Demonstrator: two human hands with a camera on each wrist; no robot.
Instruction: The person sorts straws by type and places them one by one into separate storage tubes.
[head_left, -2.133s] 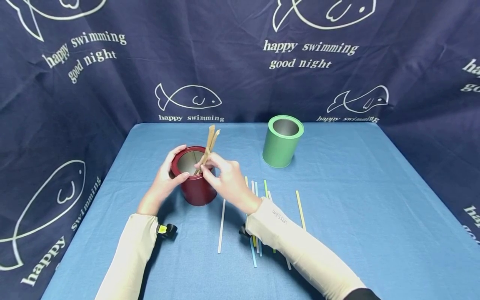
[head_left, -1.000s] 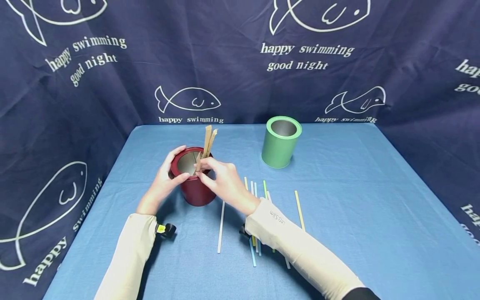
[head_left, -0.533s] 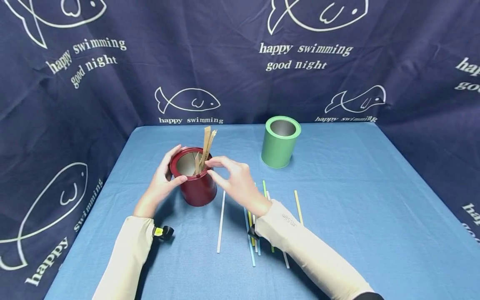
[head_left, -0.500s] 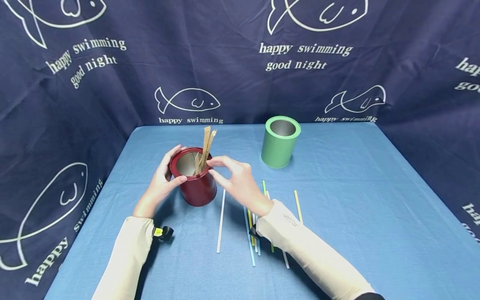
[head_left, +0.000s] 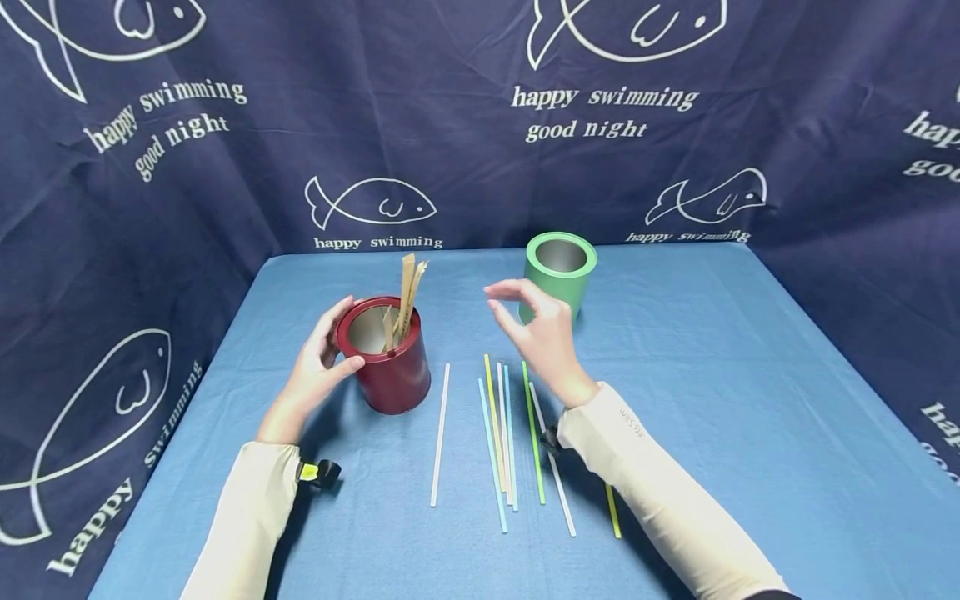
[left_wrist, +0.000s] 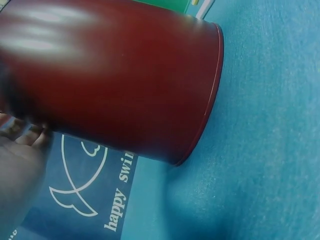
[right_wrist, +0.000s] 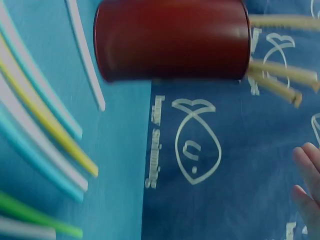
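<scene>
My left hand (head_left: 311,375) holds a dark red can (head_left: 396,382) at its left side, thumb at the front of the rim and fingers round the back. Several slim tan, paper-like sticks (head_left: 407,292) lean in the can against its right side; one sits lower, and their kind is unclear. In the left wrist view the can (left_wrist: 120,75) fills much of the picture. My right hand (head_left: 551,342) hovers with thumb and forefinger apart and nothing between them. It partly hides a green can (head_left: 570,287) behind it. Only fingertips (right_wrist: 306,155) show in the right wrist view.
Several thin straws in white, blue, yellow and green lie on the blue cloth, including a lone white straw (head_left: 441,433) by the red can and a green straw (head_left: 534,442). A yellow straw (head_left: 613,510) is partly under my right forearm. A dark printed curtain (head_left: 480,150) stands behind.
My right hand first pinched the tan sticks at the red can, let them go, and moved away rightward to in front of the green can. My left hand has stayed at the red can.
</scene>
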